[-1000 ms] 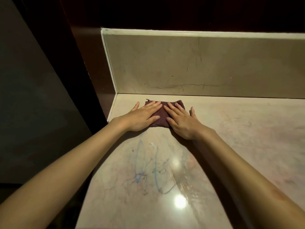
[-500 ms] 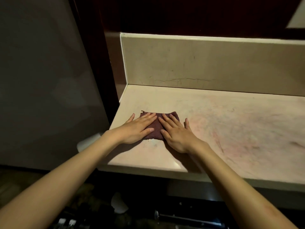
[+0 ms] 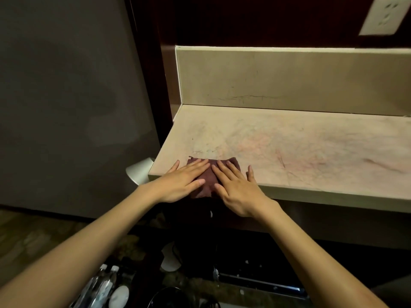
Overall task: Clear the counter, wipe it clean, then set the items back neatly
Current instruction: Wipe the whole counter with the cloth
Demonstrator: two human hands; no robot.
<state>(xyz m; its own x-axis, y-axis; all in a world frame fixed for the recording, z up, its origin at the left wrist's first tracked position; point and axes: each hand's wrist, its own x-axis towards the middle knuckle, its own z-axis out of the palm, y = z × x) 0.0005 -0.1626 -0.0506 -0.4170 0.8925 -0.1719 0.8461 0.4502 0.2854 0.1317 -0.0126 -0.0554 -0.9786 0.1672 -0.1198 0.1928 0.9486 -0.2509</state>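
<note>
A dark maroon cloth (image 3: 208, 182) lies at the front edge of the pale marble counter (image 3: 300, 150), near its left end, and hangs slightly over the edge. My left hand (image 3: 181, 182) presses flat on the cloth's left half with straight fingers. My right hand (image 3: 238, 187) lies flat on its right half, thumb spread out on the counter. The counter top shows faint pink and blue streaks.
A marble backsplash (image 3: 289, 78) runs along the back. A wall socket (image 3: 384, 15) sits top right. On the floor below stand water bottles (image 3: 100, 285), a dark round object (image 3: 178, 297) and a white object (image 3: 170, 256). A white fitting (image 3: 139, 172) juts out left of the counter.
Both hands have dragged the cloth from the back left corner toward me, to the counter's front edge. The view has pulled back and the floor shows.
</note>
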